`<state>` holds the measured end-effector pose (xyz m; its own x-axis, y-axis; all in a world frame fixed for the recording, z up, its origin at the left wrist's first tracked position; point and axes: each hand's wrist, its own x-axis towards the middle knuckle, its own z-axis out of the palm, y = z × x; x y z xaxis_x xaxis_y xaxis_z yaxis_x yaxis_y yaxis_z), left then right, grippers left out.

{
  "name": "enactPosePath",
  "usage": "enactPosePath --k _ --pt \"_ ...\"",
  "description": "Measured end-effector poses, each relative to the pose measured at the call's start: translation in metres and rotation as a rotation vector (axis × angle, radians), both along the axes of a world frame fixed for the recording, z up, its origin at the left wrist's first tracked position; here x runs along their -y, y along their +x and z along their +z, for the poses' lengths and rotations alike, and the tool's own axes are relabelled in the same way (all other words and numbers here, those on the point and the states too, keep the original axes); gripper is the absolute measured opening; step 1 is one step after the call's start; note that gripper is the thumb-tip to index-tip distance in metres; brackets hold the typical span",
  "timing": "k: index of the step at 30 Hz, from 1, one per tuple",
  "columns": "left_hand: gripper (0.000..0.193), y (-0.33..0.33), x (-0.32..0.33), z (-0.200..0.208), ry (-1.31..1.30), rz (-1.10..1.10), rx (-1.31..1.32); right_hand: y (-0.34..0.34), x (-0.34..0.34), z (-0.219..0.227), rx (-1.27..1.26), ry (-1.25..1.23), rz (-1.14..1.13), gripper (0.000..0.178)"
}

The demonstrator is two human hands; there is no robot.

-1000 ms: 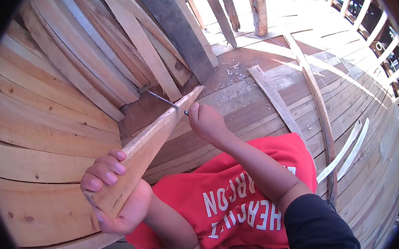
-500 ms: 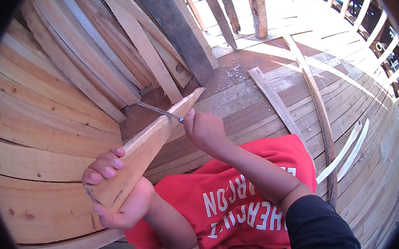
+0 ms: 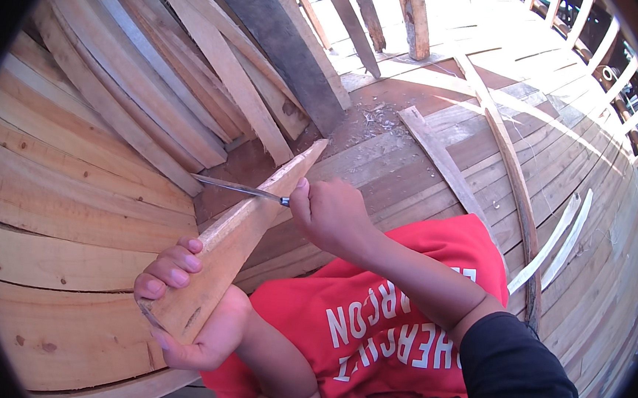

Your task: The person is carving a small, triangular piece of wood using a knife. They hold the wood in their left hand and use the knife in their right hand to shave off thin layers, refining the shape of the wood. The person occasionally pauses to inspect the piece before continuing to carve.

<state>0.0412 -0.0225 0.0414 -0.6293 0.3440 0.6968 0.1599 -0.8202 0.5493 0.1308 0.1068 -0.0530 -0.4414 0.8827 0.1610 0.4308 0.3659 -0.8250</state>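
Board (image 3: 230,256): pale wood, wedge-shaped, set diagonally left of centre in the frame; flat face smooth, with a dark mark near the broad end; long upper edge roughly hewn. The broad end, at lower left, is clasped by the left grip (image 3: 220,327), fingers curled over one edge, thumb beneath; the tapered end is left free, pointing toward upper centre.

Knife (image 3: 240,187): slender metal blade, laid across the board's hewn edge; handle mostly hidden within the right grip (image 3: 333,215), which is closed tightly round it, just right of the board.

Surroundings: curved timber planks (image 3: 81,212), left; wood shavings (image 3: 376,122), upper centre, scattered on plank floor (image 3: 423,184); red cloth (image 3: 395,278), lower centre.
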Motion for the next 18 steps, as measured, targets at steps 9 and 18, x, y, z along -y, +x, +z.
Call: enactPosePath --k 9,18 --pt "0.041 0.000 -0.001 0.000 -0.036 -0.076 -0.118 -0.001 -0.016 -0.016 -0.017 0.036 -0.015 0.051" --pt "0.041 0.005 -0.003 0.001 -0.041 -0.102 -0.169 0.010 -0.010 0.014 0.111 -0.013 -0.011 0.050"
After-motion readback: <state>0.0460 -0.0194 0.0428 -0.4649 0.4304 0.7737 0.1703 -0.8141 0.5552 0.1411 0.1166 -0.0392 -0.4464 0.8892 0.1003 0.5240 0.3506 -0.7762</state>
